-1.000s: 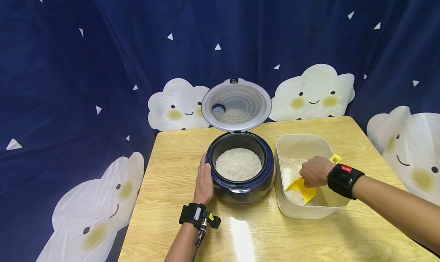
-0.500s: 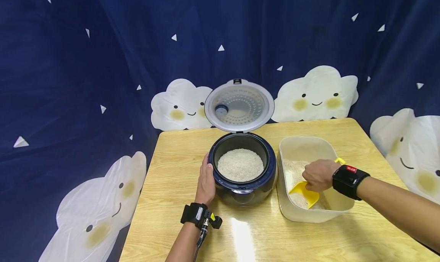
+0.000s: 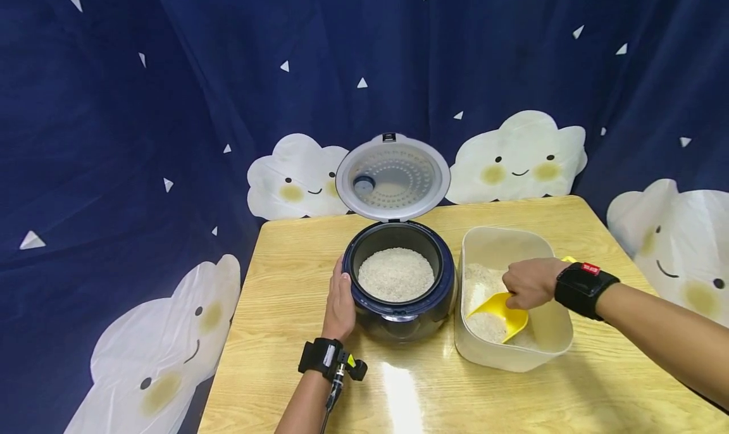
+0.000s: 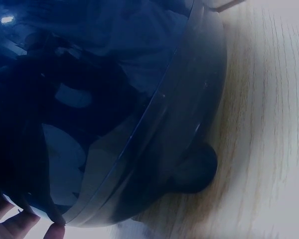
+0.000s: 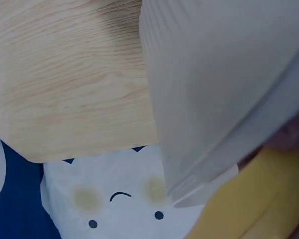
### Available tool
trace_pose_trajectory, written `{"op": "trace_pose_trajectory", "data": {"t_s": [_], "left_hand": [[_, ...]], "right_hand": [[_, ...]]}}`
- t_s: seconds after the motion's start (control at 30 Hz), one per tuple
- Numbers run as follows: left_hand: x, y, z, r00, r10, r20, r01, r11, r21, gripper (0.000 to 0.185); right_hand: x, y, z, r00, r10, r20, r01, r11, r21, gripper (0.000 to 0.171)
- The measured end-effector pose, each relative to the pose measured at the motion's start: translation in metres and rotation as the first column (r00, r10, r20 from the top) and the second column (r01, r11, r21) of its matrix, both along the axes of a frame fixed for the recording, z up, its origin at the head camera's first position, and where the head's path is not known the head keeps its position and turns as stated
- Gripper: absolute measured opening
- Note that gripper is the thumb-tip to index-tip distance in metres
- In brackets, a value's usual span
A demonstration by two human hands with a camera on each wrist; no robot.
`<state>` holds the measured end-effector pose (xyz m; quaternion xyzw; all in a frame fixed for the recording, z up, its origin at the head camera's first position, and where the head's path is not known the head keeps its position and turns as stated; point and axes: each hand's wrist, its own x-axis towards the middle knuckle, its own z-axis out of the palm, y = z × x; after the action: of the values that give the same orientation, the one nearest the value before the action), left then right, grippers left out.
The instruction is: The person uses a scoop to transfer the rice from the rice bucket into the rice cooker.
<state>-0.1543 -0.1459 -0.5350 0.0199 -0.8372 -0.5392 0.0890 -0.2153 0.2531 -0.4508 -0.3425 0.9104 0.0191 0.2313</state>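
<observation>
At the centre of the head view stands a round dark-blue rice cooker point(image 3: 398, 295) on the light wooden surface point(image 3: 296, 257), its grey circular lid point(image 3: 392, 176) swung up behind it and white rice point(image 3: 395, 274) filling the inner pot. The left hand point(image 3: 339, 302) lies flat against the cooker's left side, fingers straight and together; in the left wrist view its fingertips point(image 4: 20, 224) touch the glossy blue shell at the lower left. Just right of the cooker sits a translucent cream plastic tub point(image 3: 549, 333) with more rice inside. The right hand point(image 3: 532, 283) reaches into the tub, fingers curled round the handle of a yellow plastic scoop point(image 3: 501, 312), whose bowl carries rice and sits low in the tub. A navy curtain with cloud faces point(image 3: 515, 155) hangs behind.
</observation>
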Motion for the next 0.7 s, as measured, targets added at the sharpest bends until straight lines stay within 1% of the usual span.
{"op": "trace_pose_trajectory", "data": {"t_s": [0.07, 0.13, 0.4, 0.53, 0.7], "left_hand": [[0.0, -0.001, 0.0, 1.0, 0.001, 0.001, -0.001, 1.0, 0.0, 0.053], [0.001, 0.0, -0.001, 1.0, 0.003, 0.005, -0.003, 1.0, 0.0, 0.054], [0.001, 0.001, -0.003, 1.0, -0.001, 0.003, 0.001, 1.0, 0.02, 0.054], [0.001, 0.002, -0.003, 1.0, -0.006, -0.001, 0.006, 1.0, 0.022, 0.053], [0.0, 0.001, 0.0, 1.0, 0.004, -0.001, -0.004, 1.0, 0.026, 0.053]], "right_hand": [[0.0, 0.001, 0.002, 0.999, -0.024, 0.037, 0.024, 1.0, -0.005, 0.036], [0.0, 0.002, 0.005, 0.998, -0.035, 0.052, 0.035, 0.999, -0.007, 0.036], [0.0, 0.003, 0.014, 0.999, -0.039, 0.012, 0.039, 0.999, 0.015, 0.034], [0.003, 0.006, 0.02, 0.999, -0.04, 0.015, 0.04, 0.999, 0.008, 0.035], [0.005, 0.011, 0.029, 0.997, -0.053, 0.049, 0.054, 0.998, -0.032, 0.036]]}}
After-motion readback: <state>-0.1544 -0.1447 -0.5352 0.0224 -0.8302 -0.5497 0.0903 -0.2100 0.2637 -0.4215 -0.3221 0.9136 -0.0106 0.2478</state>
